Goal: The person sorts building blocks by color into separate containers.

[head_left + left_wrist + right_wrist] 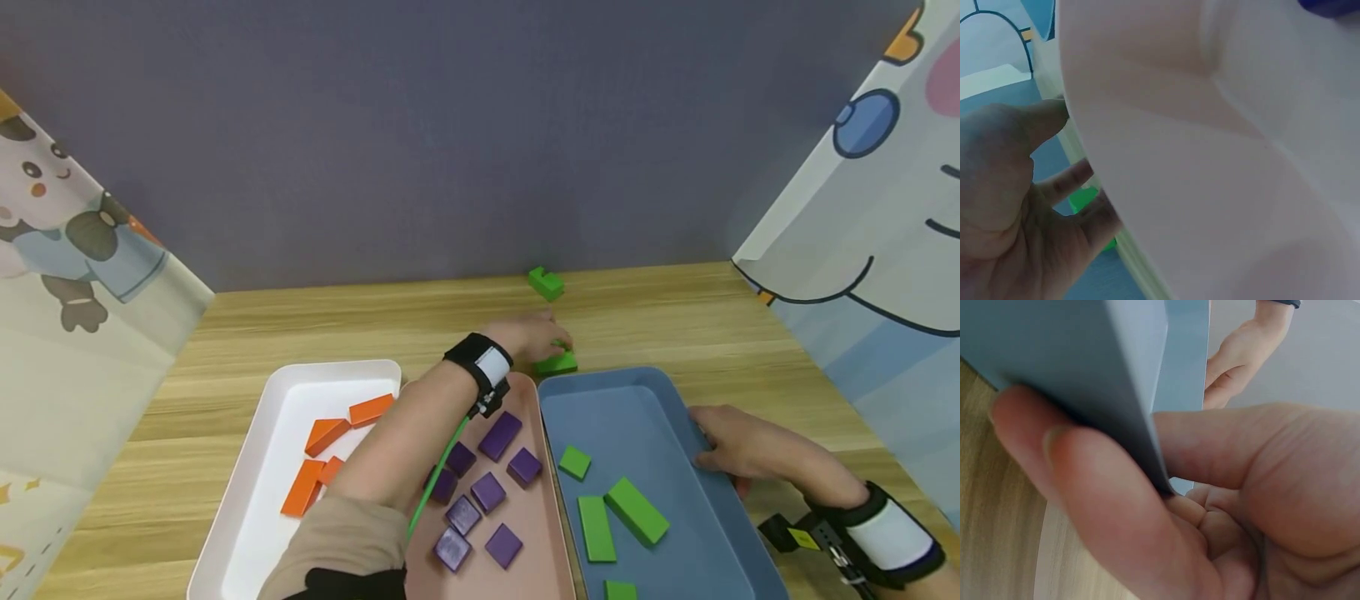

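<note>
My left hand (528,335) reaches past the pink tray (551,517), its fingers curled at a notched green block (553,365) on the table. In the left wrist view the thumb and fingertips of the left hand (1029,194) disappear behind the tray's pale rim (1147,162). Over on the right side, my right hand (742,442) grips the rim of the blue tray (675,467). The right wrist view has the thumb of the right hand (1210,487) on the inner side of the tray wall (1110,375) and fingers on the outer side.
Another notched green block (546,284) lies near the back wall. Green blocks (636,510) are in the blue tray and purple blocks (488,492) in the pink one. A white tray (247,500) at left carries orange blocks (303,487), partly covered by my left arm.
</note>
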Demonstrator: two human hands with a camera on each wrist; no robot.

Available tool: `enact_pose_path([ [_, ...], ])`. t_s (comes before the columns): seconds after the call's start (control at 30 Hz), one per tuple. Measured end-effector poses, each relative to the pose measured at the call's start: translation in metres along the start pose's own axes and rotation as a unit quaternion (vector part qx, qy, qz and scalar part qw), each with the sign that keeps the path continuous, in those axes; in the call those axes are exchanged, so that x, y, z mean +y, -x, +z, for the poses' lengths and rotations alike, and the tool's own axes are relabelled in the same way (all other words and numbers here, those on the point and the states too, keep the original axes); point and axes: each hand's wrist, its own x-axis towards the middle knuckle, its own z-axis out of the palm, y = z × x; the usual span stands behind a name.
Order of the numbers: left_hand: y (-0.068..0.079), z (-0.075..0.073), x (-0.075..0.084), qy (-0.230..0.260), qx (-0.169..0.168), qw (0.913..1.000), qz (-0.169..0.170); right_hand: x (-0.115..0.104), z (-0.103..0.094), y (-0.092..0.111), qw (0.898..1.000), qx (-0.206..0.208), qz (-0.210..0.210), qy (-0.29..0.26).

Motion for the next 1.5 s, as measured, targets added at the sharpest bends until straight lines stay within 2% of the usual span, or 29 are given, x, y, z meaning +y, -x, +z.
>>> enact_pose_path([
  [0.1,0.003,0.002,-0.003,-0.012,0.03,0.9994,0.011,0.0,0.0,0.0,1.0,0.001,-0.003,0.002],
  [0.37,0.012,0.006,-0.009,0.011,0.088,0.996,0.014,0.0,0.001,0.0,1.0,0.004,-0.006,0.004],
  [0.47,0.014,0.007,-0.011,0.013,0.095,0.9953,0.009,0.0,0.001,0.0,1.0,0.002,-0.004,0.002],
  [0.8,0.021,0.005,-0.012,0.033,0.084,0.9954,-0.031,0.0,0.001,-0.001,1.0,0.002,-0.001,0.008],
  [0.9,0.024,-0.001,-0.01,0.025,0.103,0.9943,-0.009,0.001,0.001,-0.001,1.0,0.003,0.002,0.012],
  [1.0,0.028,-0.008,-0.007,0.003,0.126,0.9915,0.034,0.001,0.001,-0.001,1.0,0.006,0.0,0.016],
  [1.17,0.037,-0.018,0.006,-0.033,0.157,0.9838,0.08,0.0,0.001,-0.001,1.0,0.008,-0.002,0.019],
  [1.33,0.045,-0.023,0.03,-0.056,0.17,0.9762,0.122,0.0,0.001,0.0,1.0,0.006,0.001,0.021],
  [1.5,0.051,-0.021,0.06,-0.072,0.174,0.9683,0.164,-0.002,0.001,-0.001,1.0,0.005,0.004,0.023],
])
